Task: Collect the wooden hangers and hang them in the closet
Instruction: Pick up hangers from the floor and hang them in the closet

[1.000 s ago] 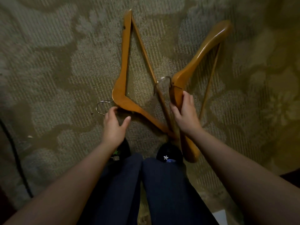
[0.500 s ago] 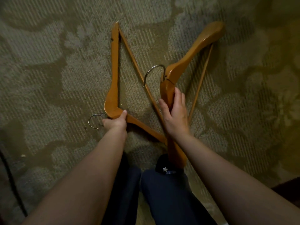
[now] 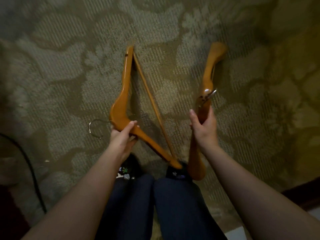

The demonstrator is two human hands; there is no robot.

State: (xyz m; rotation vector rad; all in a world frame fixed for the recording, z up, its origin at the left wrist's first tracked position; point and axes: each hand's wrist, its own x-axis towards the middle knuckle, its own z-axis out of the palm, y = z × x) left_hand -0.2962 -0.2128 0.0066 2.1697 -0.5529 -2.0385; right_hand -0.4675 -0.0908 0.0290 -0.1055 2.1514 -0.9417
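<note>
A black cable (image 3: 29, 170) is shown on the patterned carpet (image 3: 69, 66), far left of the dark trouser legs (image 3: 155, 205). Above and left of the legs, the left wooden hanger (image 3: 121, 101) is seen flat-on, its metal hook (image 3: 93, 127) pointing left. It is gripped at the bend just beside the hook by the left hand (image 3: 121, 137), with fingers and thumb curled round the wood; its lower tip is seen over the dark shoes (image 3: 129, 168) at the top of the legs. Above and right of the legs, the right wooden hanger (image 3: 207, 84) is seen edge-on (its hook appears only as a blurred metal glint). It is clasped just below its middle by the right hand (image 3: 205, 132), fingers wrapped closed.
</note>
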